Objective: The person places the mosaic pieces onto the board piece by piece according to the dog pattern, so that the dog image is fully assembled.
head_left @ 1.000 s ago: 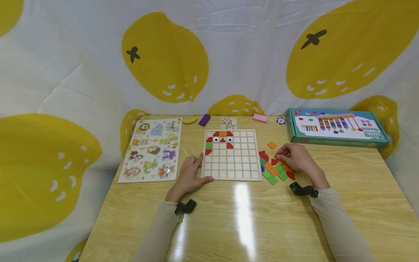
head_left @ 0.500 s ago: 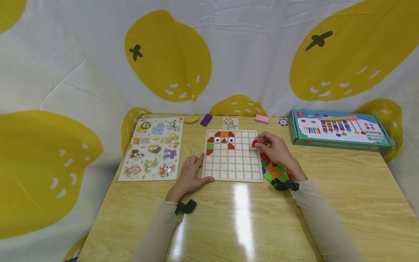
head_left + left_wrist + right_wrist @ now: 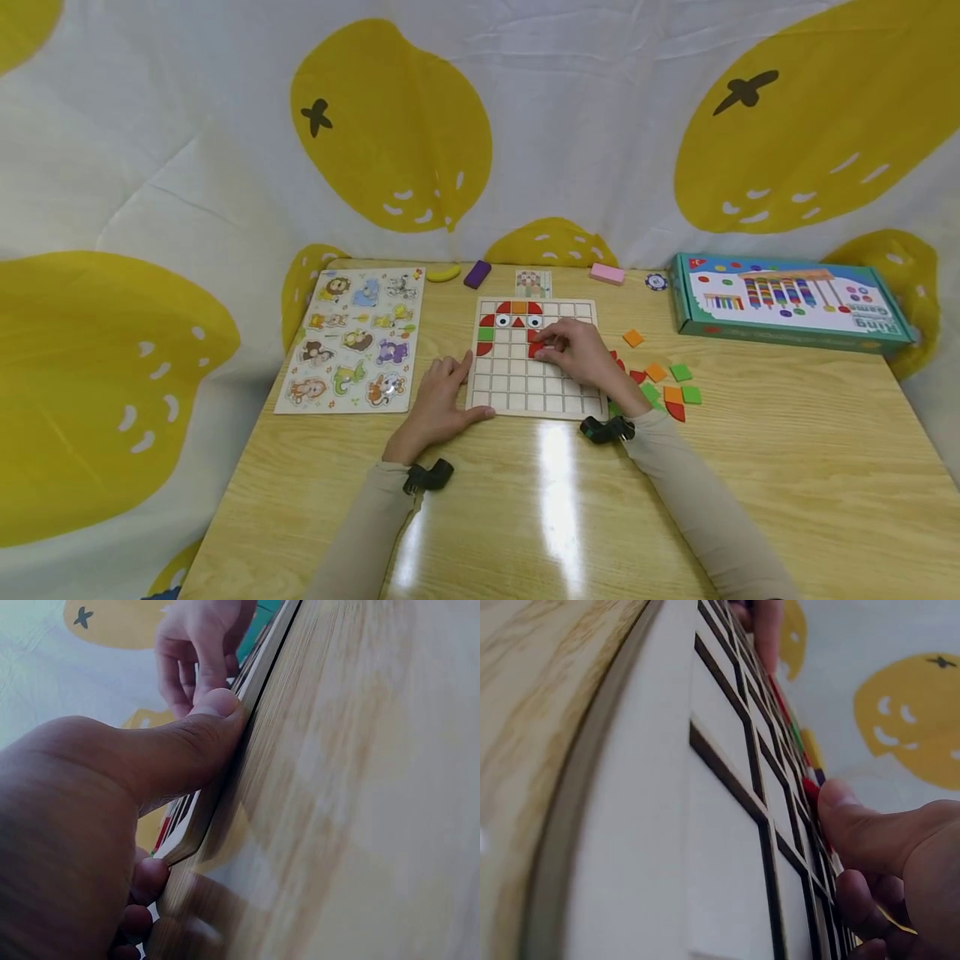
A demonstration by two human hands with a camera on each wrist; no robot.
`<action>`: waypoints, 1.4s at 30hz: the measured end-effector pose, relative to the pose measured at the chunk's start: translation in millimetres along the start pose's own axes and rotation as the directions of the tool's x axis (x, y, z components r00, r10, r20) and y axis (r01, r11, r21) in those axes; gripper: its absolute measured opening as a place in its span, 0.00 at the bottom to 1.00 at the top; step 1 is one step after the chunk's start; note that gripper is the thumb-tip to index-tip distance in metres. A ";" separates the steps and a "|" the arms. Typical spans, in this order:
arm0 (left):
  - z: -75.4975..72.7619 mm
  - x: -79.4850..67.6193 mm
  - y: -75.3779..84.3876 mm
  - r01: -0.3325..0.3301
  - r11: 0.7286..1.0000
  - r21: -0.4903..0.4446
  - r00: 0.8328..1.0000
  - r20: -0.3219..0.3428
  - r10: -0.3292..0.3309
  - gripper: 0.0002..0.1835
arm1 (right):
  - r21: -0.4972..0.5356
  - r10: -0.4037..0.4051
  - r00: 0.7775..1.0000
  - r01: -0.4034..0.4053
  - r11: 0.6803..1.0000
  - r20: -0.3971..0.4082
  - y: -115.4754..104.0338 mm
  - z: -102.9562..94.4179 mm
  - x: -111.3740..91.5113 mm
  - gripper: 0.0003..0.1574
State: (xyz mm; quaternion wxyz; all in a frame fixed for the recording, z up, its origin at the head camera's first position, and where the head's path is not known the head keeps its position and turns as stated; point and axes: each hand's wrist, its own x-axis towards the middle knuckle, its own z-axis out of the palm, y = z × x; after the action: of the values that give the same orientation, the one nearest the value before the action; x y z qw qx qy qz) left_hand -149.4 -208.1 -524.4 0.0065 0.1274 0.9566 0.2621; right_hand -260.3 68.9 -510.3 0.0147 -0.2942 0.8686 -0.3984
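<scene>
A square wooden grid board (image 3: 510, 385) lies mid-table. Red, orange and green tiles, plus two white eye tiles (image 3: 503, 321), fill some cells along its top and upper left. My left hand (image 3: 437, 404) steadies the board's near left corner. Its thumb (image 3: 184, 750) lies along the front edge and its other fingers are at the left side. Over the board, my right hand (image 3: 577, 354) pinches a red tile (image 3: 535, 350) between thumb and fingers, just below the right eye's column of tiles. Fingers hide part of that tile's outline. In the right wrist view the thumb (image 3: 855, 825) presses at the red tile.
Loose green, orange and red tiles (image 3: 671, 395) lie right of the board, partly behind my right forearm. A small pattern card (image 3: 533, 283) stands beyond the board. An animal puzzle board (image 3: 348, 342) is at left, a green game box (image 3: 791, 300) at back right.
My right hand has picked a red tile from the loose pile and carried it left onto the board. My left hand stays at the board's corner.
</scene>
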 end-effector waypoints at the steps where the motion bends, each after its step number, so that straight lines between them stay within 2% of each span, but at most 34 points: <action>1: -0.4 0.1 0.4 -0.002 1.000 0.001 1.000 -0.002 0.002 0.59 | -0.011 0.003 1.000 -0.003 1.000 -0.003 -0.9 -0.2 0.0 0.13; 8: -1.5 0.4 1.1 -0.005 1.000 0.000 1.000 -0.001 0.005 0.59 | -0.038 0.050 0.999 -0.049 0.998 0.016 -6.9 -0.5 0.5 0.08; 13: 0.2 0.4 0.5 -0.011 1.000 0.002 1.000 -0.005 0.011 0.58 | -0.031 0.013 1.000 -0.013 0.999 0.000 -4.8 -4.0 -2.3 0.09; 16: 2.8 1.1 1.1 -0.010 1.000 0.001 1.000 0.007 0.010 0.58 | -0.021 0.012 0.999 -0.013 1.000 -0.052 0.2 -17.9 -13.3 0.10; 19: 4.4 1.9 2.9 0.000 1.000 -0.005 1.000 0.023 0.000 0.59 | -0.063 0.072 0.995 -0.077 0.995 -0.070 5.8 -42.9 -30.4 0.13; 23: 1.5 0.9 5.1 0.028 1.000 -0.014 0.999 0.033 -0.027 0.59 | -0.176 0.171 0.985 -0.169 0.970 -0.005 16.2 -72.8 -48.9 0.17; 27: -0.4 -0.6 3.6 0.022 1.000 -0.018 1.000 0.013 -0.021 0.59 | -0.213 0.226 0.971 -0.206 0.955 0.075 24.5 -82.5 -55.5 0.15; 30: 0.0 -1.4 0.5 0.012 1.000 -0.013 1.000 -0.001 -0.012 0.58 | -0.192 0.251 0.961 -0.226 0.955 0.116 27.2 -82.0 -53.9 0.11; 34: 0.9 -1.3 -1.0 0.012 1.000 -0.007 1.000 -0.003 -0.012 0.59 | -0.147 0.276 0.952 -0.257 0.955 0.131 30.7 -82.8 -53.1 0.09; 37: 0.8 -1.2 -0.7 0.017 1.000 -0.015 1.000 0.000 -0.018 0.59 | -0.102 0.284 0.951 -0.272 0.957 0.119 33.4 -83.0 -54.1 0.11; 42: 0.4 -0.9 0.2 0.017 1.000 -0.025 1.000 0.000 -0.017 0.58 | -0.013 0.249 0.967 -0.249 0.969 0.050 34.9 -79.3 -53.7 0.20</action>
State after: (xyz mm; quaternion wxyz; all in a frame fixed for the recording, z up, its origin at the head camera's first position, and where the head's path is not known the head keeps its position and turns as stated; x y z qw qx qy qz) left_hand -148.4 -208.0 -524.7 0.0101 0.1192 0.9543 0.2738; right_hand -254.0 168.9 -491.8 0.0859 -0.1931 0.8994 -0.3826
